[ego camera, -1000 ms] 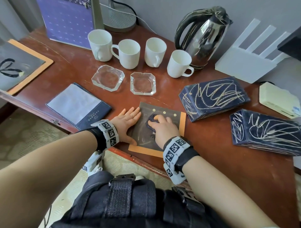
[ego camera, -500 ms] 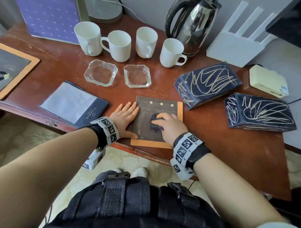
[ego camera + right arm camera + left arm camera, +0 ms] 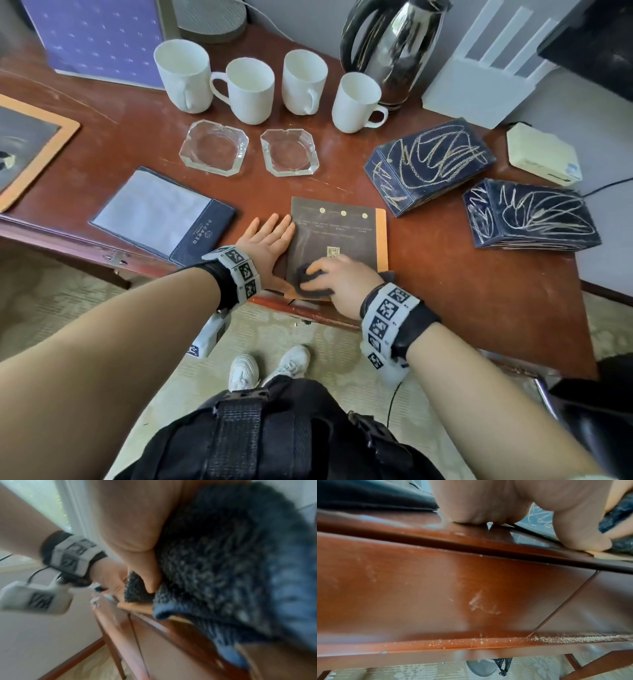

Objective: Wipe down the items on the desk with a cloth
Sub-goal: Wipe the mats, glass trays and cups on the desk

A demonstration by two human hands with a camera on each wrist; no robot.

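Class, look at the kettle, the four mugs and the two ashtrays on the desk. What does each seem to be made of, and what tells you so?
Kettle: polished metal, probably steel, with mirror-like reflections; its handle looks like black plastic.
Mugs: white glazed ceramic, likely; opaque, smooth, softly shiny.
Ashtrays: clear glass, or possibly crystal; the wooden desk shows through them, and the cut edges catch light.

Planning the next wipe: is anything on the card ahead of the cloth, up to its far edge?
Nothing visible. The right hand presses the cloth at the card's near edge; the left hand lies only on its left edge.
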